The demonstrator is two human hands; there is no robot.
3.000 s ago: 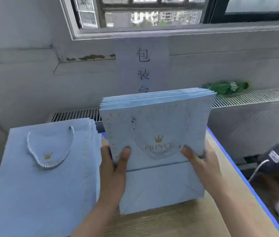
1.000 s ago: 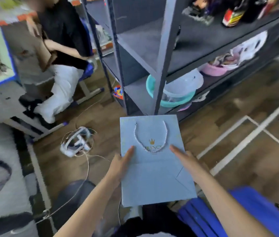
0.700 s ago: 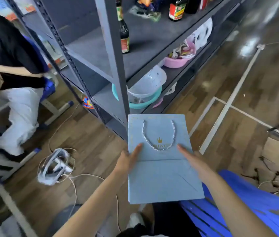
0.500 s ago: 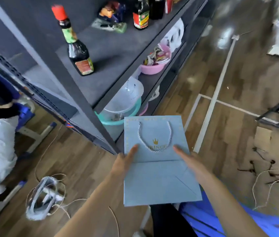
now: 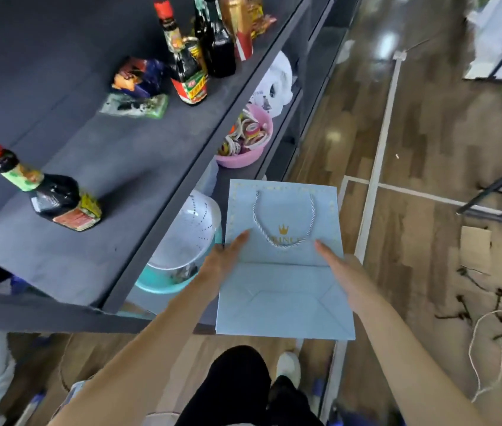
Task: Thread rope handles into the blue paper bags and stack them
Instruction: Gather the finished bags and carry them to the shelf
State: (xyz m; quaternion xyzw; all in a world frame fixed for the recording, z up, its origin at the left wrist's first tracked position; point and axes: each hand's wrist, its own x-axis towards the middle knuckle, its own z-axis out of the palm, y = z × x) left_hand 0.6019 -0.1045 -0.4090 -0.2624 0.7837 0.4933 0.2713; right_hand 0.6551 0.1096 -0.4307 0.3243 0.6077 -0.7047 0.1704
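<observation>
Beside the dark shelf: a person stood holding a flat blue paper bag (image 5: 283, 272) out in front, above the wood floor (image 5: 421, 167).
Left hand (image 5: 223, 262): it held the bag's left edge, thumb laid straight on the face; the fingers went behind the paper, so their curl could not be seen.
Right hand (image 5: 340, 269): same hold on the right edge, thumb straight on top, fingers hidden underneath.
Bag: folded flat, its bottom flap toward the person, a gold crown printed near the top.
Rope handle (image 5: 283, 219): silver-white cord already threaded, hanging in a loop on the face between the two thumbs.
Far left: a dark sauce bottle (image 5: 43, 195) with a red cap lay tilted on the shelf (image 5: 96, 142).
Further along: more bottles (image 5: 188, 66) stood upright, with snack packets (image 5: 136, 87) beside them.
Lower tier: a white colander (image 5: 185, 232) sat in a teal basin, just left of the bag; a pink bowl (image 5: 249, 139) sat beyond.
Right: white floor tape (image 5: 375, 167) and loose cord (image 5: 489, 339) lay on the floor.
</observation>
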